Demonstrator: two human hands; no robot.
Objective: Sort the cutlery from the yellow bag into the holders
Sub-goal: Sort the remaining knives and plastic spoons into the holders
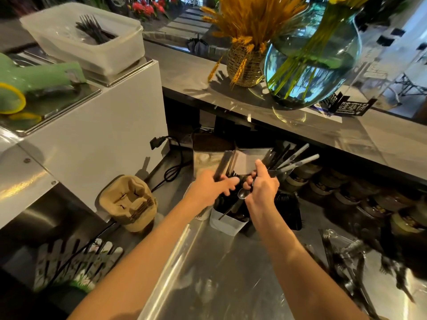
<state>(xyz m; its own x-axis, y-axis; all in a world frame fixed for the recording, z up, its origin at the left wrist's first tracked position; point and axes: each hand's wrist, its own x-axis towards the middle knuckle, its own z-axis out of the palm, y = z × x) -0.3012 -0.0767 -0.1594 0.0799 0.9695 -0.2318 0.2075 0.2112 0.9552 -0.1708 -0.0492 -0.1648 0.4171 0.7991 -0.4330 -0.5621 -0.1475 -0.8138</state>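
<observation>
The left hand [213, 187] has its fingers curled around a bunch of dark cutlery [223, 166]. The bunch sticks up out of the fist and leans away from the person. The right hand [262, 184] pinches a spoon [243, 194] near its top. The spoon hangs down under the fingers, bowl end up by the knuckles, and its long handle slants down and left into a white holder [227, 224]. That holder sits on the steel counter [208, 273] and is full of dark cutlery. Just behind the hands, a metal holder [250, 158] has pale handles [298, 159] poking up to the right. A black holder [288, 211] stands beside the white one; what is inside looks like forks, but it is blurry. Up on the left, a clear tub [92, 42] has dark forks [94, 28] in it.
</observation>
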